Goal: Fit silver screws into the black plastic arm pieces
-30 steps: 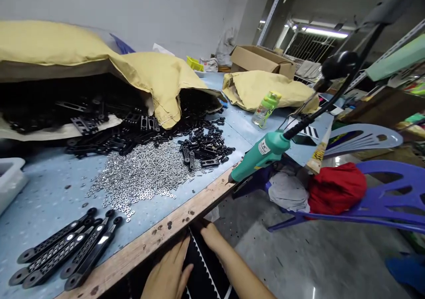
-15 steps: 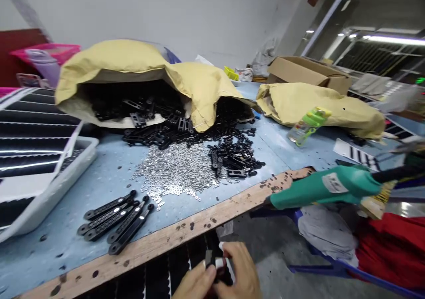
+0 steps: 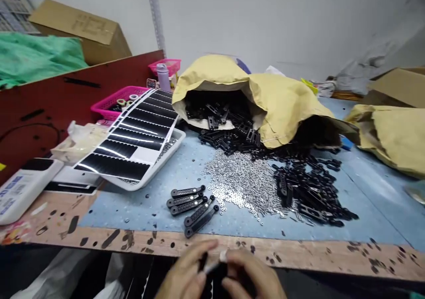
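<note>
At the bottom middle, in front of the table edge, my left hand (image 3: 184,272) and my right hand (image 3: 254,274) work close together. My left fingers are closed around a small black part (image 3: 203,261), blurred and half covered. A pale strip (image 3: 212,267) runs from it toward my right hand. Between my right thumb and forefinger a small whitish piece (image 3: 223,255) shows; its kind is unclear. Just beyond my hands, on the blue mat, several black ridged plastic arms (image 3: 201,217) lie side by side, some with a pale dot.
Loose metal pins and washers (image 3: 244,182) spread over the mat, beside a heap of black plastic parts (image 3: 312,190). Yellow paper sacks (image 3: 215,69) spill more parts. Black sticker sheets (image 3: 142,131) cover a white tray (image 3: 175,146) at left. A white box (image 3: 25,190) lies far left.
My view has swung left, so the teal power driver and red cloth are out of sight. My hands are somewhat farther apart, with the pale strip between them.
</note>
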`<state>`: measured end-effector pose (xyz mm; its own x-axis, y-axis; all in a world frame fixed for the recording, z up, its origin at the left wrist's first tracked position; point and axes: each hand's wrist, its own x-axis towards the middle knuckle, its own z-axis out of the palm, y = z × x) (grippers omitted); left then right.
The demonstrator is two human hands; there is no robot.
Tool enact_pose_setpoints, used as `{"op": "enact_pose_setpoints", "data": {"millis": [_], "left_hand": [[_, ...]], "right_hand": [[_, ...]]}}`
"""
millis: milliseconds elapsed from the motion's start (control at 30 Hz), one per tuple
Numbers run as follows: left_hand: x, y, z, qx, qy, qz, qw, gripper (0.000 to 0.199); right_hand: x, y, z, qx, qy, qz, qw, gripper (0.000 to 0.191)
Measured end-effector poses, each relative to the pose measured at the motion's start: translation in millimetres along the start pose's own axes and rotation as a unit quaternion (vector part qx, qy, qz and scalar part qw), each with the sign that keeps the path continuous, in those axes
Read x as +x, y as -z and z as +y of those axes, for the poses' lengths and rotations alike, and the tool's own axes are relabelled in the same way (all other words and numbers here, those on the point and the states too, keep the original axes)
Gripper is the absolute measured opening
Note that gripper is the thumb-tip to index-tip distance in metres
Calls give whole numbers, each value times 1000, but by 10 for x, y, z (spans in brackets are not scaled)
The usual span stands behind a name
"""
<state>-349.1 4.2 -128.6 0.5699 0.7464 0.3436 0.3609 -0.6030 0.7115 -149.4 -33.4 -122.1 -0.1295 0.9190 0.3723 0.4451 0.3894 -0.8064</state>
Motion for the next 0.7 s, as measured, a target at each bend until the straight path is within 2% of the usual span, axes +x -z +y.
{"op": "enact_pose_setpoints", "data": {"millis": [67,133,267,433,700], "left_hand": [[-47,161,-112,82,27,76,993,42],[-71,278,-236,188,0,101,977,42],[-52,360,-413,350,-79,39,932,49],[-9,386,-467,369,-90,-7,925,47],[37,442,-449,348,-102,-18,932,47]], "right_hand": [[197,19,20,37,-74,21,996,11],[425,36,58,65,-134,6,989,15],[840,-43,157,81,-164,-70,981,19],[1031,-196,269,24,-172,-114,978,17],[1122,-199,287,-71,-138,-149,977,16]]}}
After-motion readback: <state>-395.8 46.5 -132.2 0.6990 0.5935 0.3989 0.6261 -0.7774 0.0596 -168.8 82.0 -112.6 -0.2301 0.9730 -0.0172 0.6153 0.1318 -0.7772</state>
